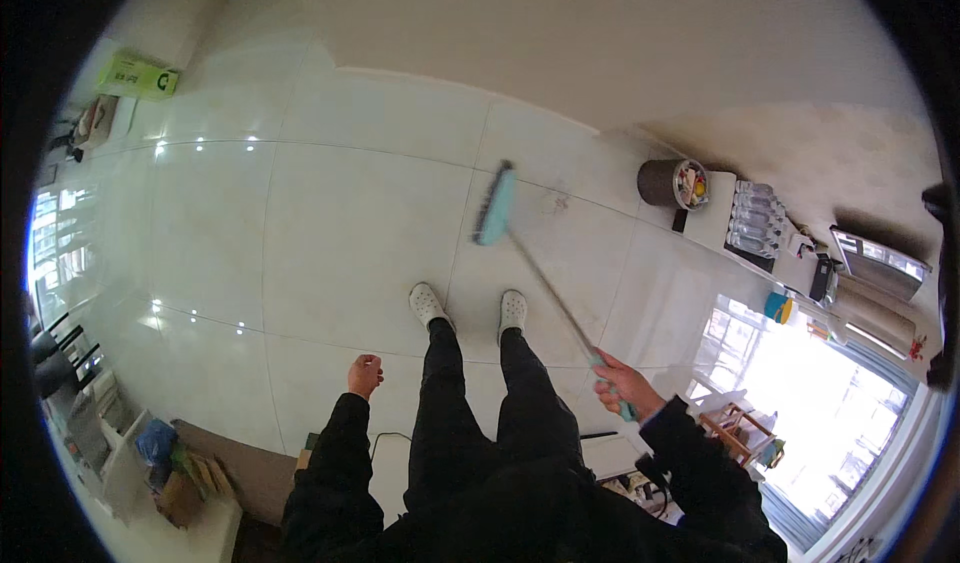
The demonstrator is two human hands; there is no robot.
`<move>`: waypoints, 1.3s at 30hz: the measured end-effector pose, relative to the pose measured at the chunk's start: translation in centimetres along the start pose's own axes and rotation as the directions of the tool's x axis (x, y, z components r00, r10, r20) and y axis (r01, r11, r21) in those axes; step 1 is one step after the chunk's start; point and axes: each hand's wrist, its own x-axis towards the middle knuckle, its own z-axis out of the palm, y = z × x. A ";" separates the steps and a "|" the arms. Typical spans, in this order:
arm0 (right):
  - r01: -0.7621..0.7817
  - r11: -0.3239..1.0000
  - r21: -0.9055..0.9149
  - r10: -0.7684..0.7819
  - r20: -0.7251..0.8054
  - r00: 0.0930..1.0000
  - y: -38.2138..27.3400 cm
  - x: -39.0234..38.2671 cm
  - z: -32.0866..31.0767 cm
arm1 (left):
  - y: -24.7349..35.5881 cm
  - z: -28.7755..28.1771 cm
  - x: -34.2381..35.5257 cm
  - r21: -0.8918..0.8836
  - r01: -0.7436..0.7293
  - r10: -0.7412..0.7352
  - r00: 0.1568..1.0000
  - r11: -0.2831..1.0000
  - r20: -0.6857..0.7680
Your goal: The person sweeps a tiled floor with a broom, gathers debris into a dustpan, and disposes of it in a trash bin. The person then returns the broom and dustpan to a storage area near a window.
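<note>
1. With our right hand [625,388] we grip the pale turquoise end of a long-handled broom with a turquoise head and dark bristles [497,208], fingers wrapped round it.
2. We have the broom's head ahead of our cream perforated clogs [428,304], over the glossy pale tiled floor [360,233]; whether its bristles touch, we cannot tell.
3. Our left hand [365,375] is loosely curled and bare, apart from the broom.
4. We see a greyish smudge [560,203] just right of the head.

Plastic broom head [498,206], glossy floor [360,233]
</note>
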 end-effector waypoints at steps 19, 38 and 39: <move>0.007 0.927 -0.375 0.000 0.017 1.000 -9.3 6.9 -23.4 | 2.0 15.4 -5.5 -0.035 -0.032 0.030 0.997 0.999 -0.071; 0.186 0.966 -0.181 -0.128 0.291 0.948 -12.2 4.7 -24.4 | 6.4 20.8 -10.7 0.033 -0.050 0.053 0.995 0.998 -0.085; 0.214 0.960 -0.180 -0.150 0.311 0.938 -12.9 7.1 -22.7 | 6.2 20.7 -10.8 0.025 -0.041 0.043 0.994 0.999 -0.103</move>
